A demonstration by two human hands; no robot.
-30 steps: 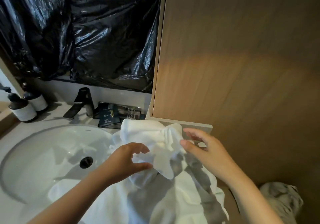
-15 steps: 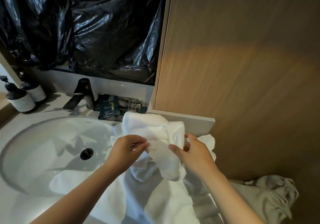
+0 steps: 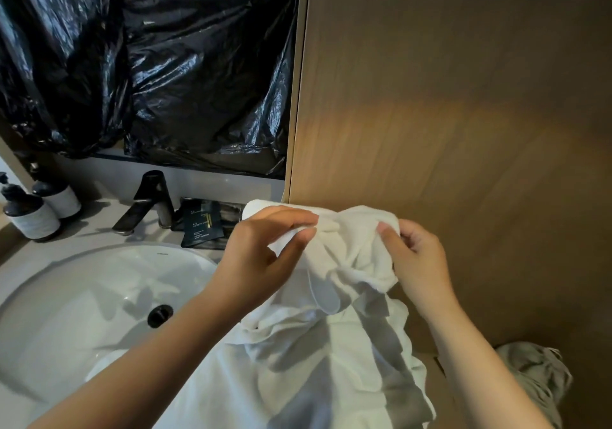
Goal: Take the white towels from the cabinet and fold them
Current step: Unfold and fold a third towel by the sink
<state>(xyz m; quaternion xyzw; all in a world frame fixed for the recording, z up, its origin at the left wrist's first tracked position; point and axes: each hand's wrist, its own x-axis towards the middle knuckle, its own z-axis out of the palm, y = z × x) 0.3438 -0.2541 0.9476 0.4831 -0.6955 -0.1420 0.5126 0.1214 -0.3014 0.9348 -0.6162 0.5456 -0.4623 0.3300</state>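
Both hands bunch a white towel (image 3: 351, 253) beside the sink (image 3: 82, 296).
The left hand (image 3: 261, 256) pinches the towel's top edge between thumb and fingers; the right hand (image 3: 414, 256) grips its other bunched end, fingers curled; the rest drapes down over the counter, in front of the wooden cabinet (image 3: 463, 114).

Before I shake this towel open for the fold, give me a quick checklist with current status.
1. Grip of the left hand on the white towel: ok, it pinches the upper edge.
2. Grip of the right hand: ok, it holds the same towel.
3. Towel stretched flat between the hands: not ok, bunched and twisted.
4. Towel clear of the sink: not ok, its lower part drapes over the basin edge.
5. Corners located: cannot tell, hidden in folds.
6. Towel apart from the faucet: ok.
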